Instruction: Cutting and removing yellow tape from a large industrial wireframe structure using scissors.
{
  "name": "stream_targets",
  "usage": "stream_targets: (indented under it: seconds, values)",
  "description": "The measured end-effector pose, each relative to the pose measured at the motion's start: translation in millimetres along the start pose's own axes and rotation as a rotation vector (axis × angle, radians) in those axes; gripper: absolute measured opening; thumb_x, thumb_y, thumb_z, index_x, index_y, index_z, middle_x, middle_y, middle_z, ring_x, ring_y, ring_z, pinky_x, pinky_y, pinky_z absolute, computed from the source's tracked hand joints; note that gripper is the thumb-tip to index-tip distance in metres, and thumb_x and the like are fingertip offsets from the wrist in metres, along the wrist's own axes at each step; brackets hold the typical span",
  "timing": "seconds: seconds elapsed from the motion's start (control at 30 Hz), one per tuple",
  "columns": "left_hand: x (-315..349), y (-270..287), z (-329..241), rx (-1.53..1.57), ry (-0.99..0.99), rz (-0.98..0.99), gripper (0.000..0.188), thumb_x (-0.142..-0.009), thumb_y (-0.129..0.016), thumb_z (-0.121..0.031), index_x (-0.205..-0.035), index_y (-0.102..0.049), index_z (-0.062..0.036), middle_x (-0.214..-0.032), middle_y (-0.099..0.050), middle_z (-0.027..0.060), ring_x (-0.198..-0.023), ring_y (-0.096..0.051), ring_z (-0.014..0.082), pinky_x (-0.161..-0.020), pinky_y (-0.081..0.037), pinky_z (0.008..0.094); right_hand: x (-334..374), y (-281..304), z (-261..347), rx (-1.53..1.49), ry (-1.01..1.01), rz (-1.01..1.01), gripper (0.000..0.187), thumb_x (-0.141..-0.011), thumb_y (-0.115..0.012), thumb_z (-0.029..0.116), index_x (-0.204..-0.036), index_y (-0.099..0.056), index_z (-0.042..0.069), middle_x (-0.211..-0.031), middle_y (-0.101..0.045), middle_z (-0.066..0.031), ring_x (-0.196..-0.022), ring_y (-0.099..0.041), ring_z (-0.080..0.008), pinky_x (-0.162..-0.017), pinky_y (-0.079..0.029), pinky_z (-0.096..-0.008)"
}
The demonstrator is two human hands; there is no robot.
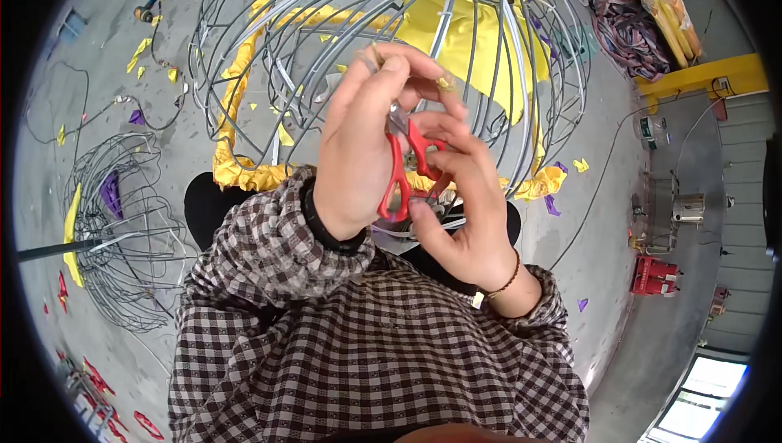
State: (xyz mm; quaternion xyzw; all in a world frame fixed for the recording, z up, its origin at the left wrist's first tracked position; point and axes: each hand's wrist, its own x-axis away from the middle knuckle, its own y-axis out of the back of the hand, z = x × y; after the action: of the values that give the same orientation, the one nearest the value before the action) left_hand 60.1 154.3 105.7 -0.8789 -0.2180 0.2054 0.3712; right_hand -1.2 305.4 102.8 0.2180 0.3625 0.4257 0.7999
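Red-handled scissors (397, 178) are between my hands in front of my chest. My right hand (472, 223), with a bracelet at its wrist, is closed around the scissors' handles. Their short metal blades point up toward my left palm and are partly hidden by fingers. My left hand (356, 137), a black band on its wrist, is raised with thumb and forefinger pinched together. What sits in that pinch is too small to name. Beyond both hands stands a large dome-shaped wire frame (476, 44), with yellow cloth (464, 27) over part of it.
A tube wrapped in yellow cloth (236, 101) forms the frame's base. Another wire frame (122, 255) lies to the left. Yellow and purple scraps and a cable (582, 223) are on the floor. At right are bundled cloth (627, 31) and a red object (653, 276).
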Motion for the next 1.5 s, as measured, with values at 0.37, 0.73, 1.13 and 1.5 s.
stream_targets:
  seconds: [0.37, 0.73, 1.13, 1.5]
  values:
    - [-23.7, -18.0, 7.3, -0.241, -0.092, 0.069, 0.027, -0.104, -0.036, -0.021, -0.11, -0.054, -0.001, -0.106, -0.058, 0.0117, -0.097, -0.059, 0.0186, -0.087, -0.051, 0.0354, -11.0, 37.6, 8.6, -0.192, -0.155, 0.083, 0.041, -0.077, -0.075, 0.011, -0.11, -0.055, -0.002, -0.124, -0.05, -0.0161, -0.086, -0.061, -0.0216, -0.068, -0.05, -0.0301]
    - [-21.7, 14.3, 28.0, -0.585, -0.348, -0.007, 0.045, -0.107, -0.036, -0.029, -0.138, -0.046, 0.0027, -0.128, -0.057, 0.0107, -0.124, -0.05, 0.0197, -0.105, -0.039, 0.0321, -16.5, 52.8, -9.0, -0.649, -0.516, -0.038, 0.037, -0.094, -0.064, 0.032, -0.105, -0.059, -0.003, -0.107, -0.065, -0.0108, -0.061, -0.063, -0.0177, -0.054, -0.05, -0.0266]
    - [-79.1, 29.2, 60.7, -0.2, 0.263, -0.129, 0.031, -0.104, -0.048, -0.021, -0.122, -0.053, 0.0037, -0.116, -0.061, 0.011, -0.111, -0.061, 0.0212, -0.098, -0.048, 0.0313, -55.2, 87.3, -10.8, -0.828, -0.844, 0.282, 0.069, -0.097, -0.033, 0.066, -0.116, -0.049, 0.002, -0.094, -0.069, -0.021, -0.042, -0.058, -0.0186, -0.037, -0.039, -0.0227]
    - [-121.1, 39.6, 83.8, -0.166, 0.089, -0.118, 0.03, -0.093, -0.069, -0.018, -0.111, -0.058, 0.0024, -0.09, -0.065, 0.0082, -0.071, -0.064, 0.0131, -0.067, -0.053, 0.0222, -82.1, 81.9, -17.2, -0.586, -0.891, 0.307, 0.066, -0.095, -0.04, 0.068, -0.097, -0.049, 0.002, -0.063, -0.064, -0.0197, -0.033, -0.046, -0.015, -0.033, -0.03, -0.0253]
